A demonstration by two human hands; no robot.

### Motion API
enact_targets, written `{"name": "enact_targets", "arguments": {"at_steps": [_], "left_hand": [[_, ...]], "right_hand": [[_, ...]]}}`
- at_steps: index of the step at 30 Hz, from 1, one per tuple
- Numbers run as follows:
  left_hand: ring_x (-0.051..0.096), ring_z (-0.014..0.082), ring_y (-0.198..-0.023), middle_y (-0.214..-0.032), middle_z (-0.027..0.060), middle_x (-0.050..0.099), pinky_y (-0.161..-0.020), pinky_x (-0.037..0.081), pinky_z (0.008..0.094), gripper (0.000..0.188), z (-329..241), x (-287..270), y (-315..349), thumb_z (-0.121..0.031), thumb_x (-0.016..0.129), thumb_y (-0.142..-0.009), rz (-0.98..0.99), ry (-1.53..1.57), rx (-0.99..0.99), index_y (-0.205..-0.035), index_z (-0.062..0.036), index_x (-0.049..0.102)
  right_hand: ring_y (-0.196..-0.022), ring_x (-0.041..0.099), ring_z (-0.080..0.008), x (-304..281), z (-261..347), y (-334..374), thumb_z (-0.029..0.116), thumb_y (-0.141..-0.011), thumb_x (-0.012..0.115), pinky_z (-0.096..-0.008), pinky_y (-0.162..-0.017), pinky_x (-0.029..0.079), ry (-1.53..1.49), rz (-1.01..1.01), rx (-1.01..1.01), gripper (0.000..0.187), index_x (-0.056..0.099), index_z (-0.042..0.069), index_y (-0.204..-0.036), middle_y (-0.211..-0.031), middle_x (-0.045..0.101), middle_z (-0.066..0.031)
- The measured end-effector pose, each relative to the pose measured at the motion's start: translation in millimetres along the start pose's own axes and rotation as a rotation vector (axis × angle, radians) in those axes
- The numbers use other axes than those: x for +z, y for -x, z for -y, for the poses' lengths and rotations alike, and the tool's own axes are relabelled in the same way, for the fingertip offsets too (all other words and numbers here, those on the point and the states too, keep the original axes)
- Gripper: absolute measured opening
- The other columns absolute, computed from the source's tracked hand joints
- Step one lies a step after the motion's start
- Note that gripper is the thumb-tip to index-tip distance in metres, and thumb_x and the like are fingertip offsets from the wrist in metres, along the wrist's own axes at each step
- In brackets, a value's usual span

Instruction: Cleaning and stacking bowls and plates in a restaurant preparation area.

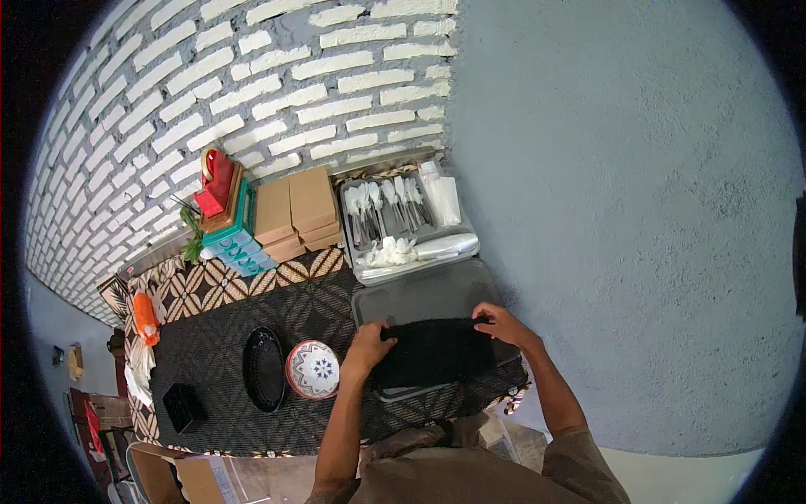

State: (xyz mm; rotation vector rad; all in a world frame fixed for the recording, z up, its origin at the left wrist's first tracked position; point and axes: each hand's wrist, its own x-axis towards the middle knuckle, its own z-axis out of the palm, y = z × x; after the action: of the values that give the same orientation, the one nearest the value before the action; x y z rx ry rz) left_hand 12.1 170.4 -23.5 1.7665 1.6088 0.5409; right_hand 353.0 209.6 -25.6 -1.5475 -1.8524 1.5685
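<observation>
Brown sleeve and shirt front lie nearest the camera, at the lower edge. Black cloth noted over the grey tray, covering its nearer part. Left hand: thumb and fingers appear to pinch the cloth near its upper left corner. Right hand: fingertips grasp the upper right corner. Gripping both corners probably keeps the far edge taut and the cloth spread. Whether the cloth bears on the tray cannot be determined. Cutlery lies in rows in a box beyond, presumably for easy sorting. Cartons are stacked near the brick wall, likely to save space. Patterned bowl and black oval dish sit side by side, left of the left hand.
</observation>
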Motion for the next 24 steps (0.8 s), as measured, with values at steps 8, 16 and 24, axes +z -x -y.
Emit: {"name": "enact_targets", "arguments": {"at_steps": [8,16,24], "left_hand": [[0.062,0.0321,-0.077,-0.091,0.0250,0.063,-0.066,0.046,0.0391,0.030,-65.6,-65.8,33.9,-0.017,0.075,-0.076,-0.117,0.084,-0.048,-0.095,0.0050,0.065],[0.062,0.0326,-0.079,-0.093,0.0189,0.064,-0.068,0.048,0.0393,0.023,-70.8,-68.5,40.4,-0.007,0.068,-0.081,-0.225,0.143,0.124,-0.102,0.0002,0.062],[0.059,0.0377,-0.097,-0.106,0.0203,0.059,-0.084,0.046,0.0400,0.037,-60.2,-38.4,61.2,0.017,0.053,-0.071,-0.594,0.182,0.308,-0.104,0.0006,0.057]], "right_hand": [[-0.086,0.056,-0.0118,-41.2,46.9,51.2,0.006,-0.080,0.071,-0.0288,-0.082,0.047,-0.067,-0.200,-0.140,0.019,0.057,0.006,-0.093,-0.091,0.060,-0.0003],[-0.091,0.057,-0.0159,-34.1,80.9,59.0,0.004,-0.080,0.069,-0.0297,-0.083,0.046,-0.129,-0.279,-0.208,0.021,0.062,0.006,-0.100,-0.097,0.060,-0.0037],[-0.100,0.054,-0.0246,-8.7,76.8,67.8,-0.003,-0.075,0.065,-0.0324,-0.080,0.048,0.256,-0.529,-0.409,0.028,0.061,0.006,-0.100,-0.106,0.050,-0.0096]]}}
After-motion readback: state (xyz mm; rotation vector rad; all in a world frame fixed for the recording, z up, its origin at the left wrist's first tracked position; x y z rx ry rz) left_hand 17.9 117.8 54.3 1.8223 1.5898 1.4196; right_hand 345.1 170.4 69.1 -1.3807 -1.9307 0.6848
